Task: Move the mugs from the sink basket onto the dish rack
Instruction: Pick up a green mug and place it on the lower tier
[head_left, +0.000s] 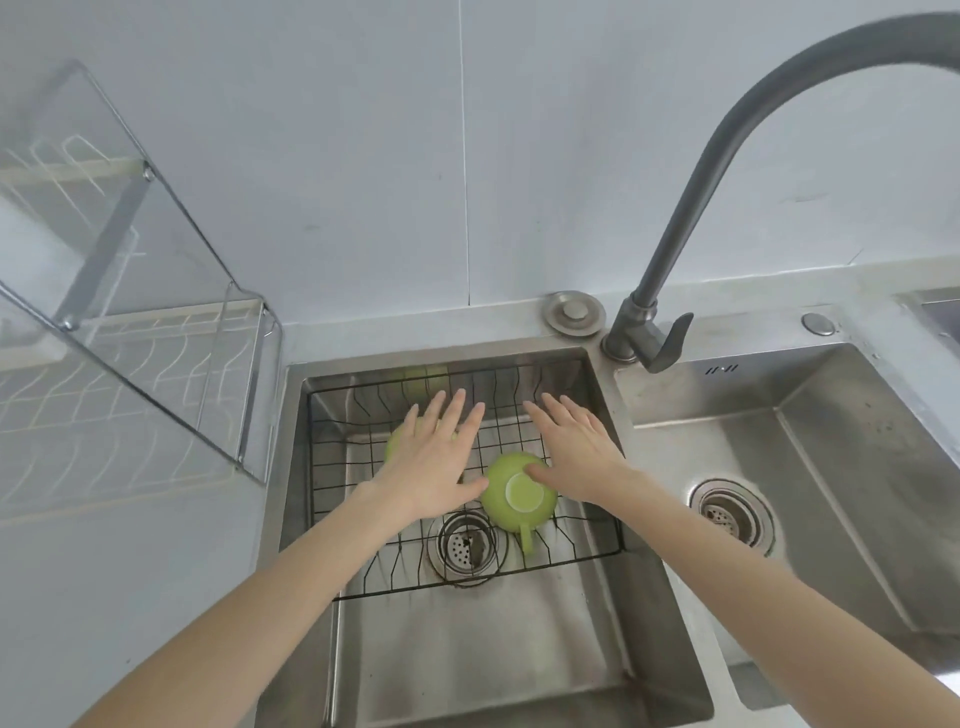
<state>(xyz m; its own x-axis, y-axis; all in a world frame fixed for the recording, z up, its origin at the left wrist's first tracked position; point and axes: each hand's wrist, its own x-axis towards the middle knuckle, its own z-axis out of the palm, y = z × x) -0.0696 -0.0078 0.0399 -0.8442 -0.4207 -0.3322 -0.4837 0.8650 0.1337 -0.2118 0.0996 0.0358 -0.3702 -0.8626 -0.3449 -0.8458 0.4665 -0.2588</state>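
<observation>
**Both hands spread flat over the mugs in the sink basket**

We reach with both bare arms into the left sink bowl (545, 649), where a black wire sink basket (582, 551) sits across the bowl. Our left hand (434, 462) is flat, fingers spread apart, palm down, gripping nothing. It lies over a green mug (393, 444) in the basket's left part, so that only the mug's left edge shows; we cannot tell whether the palm touches it. Our right hand (576, 452) is likewise flat and spread, holding nothing, its thumb lying over the top edge of a second green mug (519, 493). This mug stands upside down on the basket's wires, its pale base ring facing up and its handle pointing toward us. It sits between the two hands, just behind the round drain strainer (466, 543) seen through the wires.

A green reflection shows on the bowl's back wall above the left hand.

The dish rack (130, 374) stands on the tabletop (130, 597) to the left of the sink, a wire rack with a clear panel leaning over it, with no mugs visible on it. The dark grey faucet (727, 156) arches up from the ledge between the two bowls, and the right sink bowl (831, 467) with its own drain lies beside our right forearm.
</observation>
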